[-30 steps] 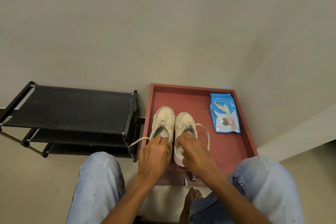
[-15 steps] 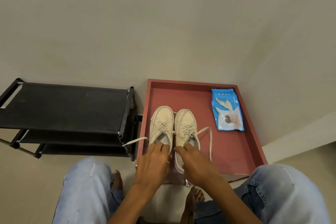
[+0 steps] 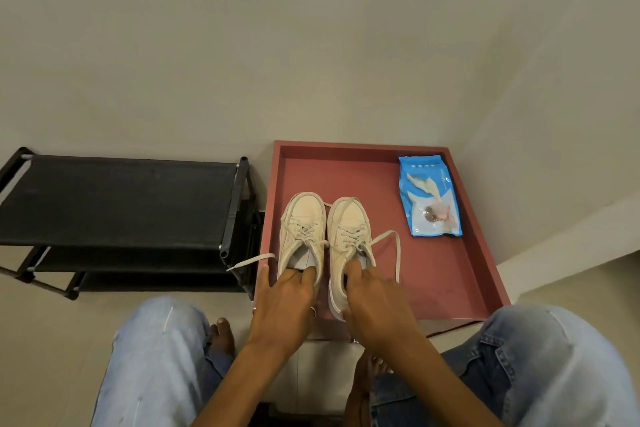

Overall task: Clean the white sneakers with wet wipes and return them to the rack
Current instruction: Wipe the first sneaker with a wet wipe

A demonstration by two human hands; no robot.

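Two white sneakers stand side by side, toes away from me, in a red tray [image 3: 433, 288]. My left hand [image 3: 284, 302] holds the heel of the left sneaker [image 3: 303, 222], fingers dipped into its opening and thumb outside. My right hand [image 3: 372, 302] grips the heel of the right sneaker [image 3: 346, 225] the same way. Loose laces trail off both sides. A blue pack of wet wipes [image 3: 429, 196] lies flat at the tray's far right. A black shoe rack [image 3: 117, 199] stands to the left of the tray.
The wall rises just behind the tray and rack, and a second wall closes the right side. My knees in light jeans [image 3: 156, 350] flank the tray's near edge. My bare feet [image 3: 221, 336] rest on the pale floor below.
The view shifted slightly as my knees spread. Both hands stayed at the sneakers' heels, with the left thumb now spread outside the shoe. The sneakers remain in the tray.
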